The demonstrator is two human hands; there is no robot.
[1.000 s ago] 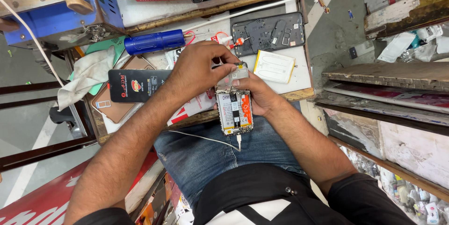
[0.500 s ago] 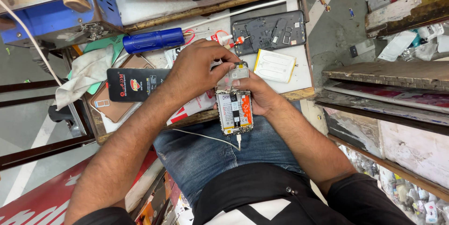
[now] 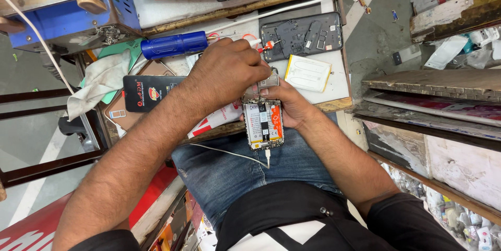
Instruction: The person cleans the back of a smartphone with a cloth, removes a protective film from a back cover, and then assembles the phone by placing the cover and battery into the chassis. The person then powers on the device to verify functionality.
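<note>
We're holding the opened phone [image 3: 264,123] over our lap, just off the near edge of the surface [image 3: 334,81], back cover [image 3: 302,34] already off and lying at the far edge. Right hand [image 3: 289,105] is cradling it, fingers wrapped around. Left hand [image 3: 227,71] is pinching fingers together at the phone's top end, where parts are still waiting to be sorted.

An opened phone [image 3: 263,124], its battery exposed and a white cable [image 3: 229,152] plugged into its lower end, is cradled from beneath by the right hand [image 3: 289,106] above a jeans-clad lap. Its upper end is covered by the left hand [image 3: 227,71], fingers closed over it. On the bench beyond are seen a dark back cover [image 3: 302,33], a white battery [image 3: 308,72] and a blue cylinder [image 3: 175,45]
</note>
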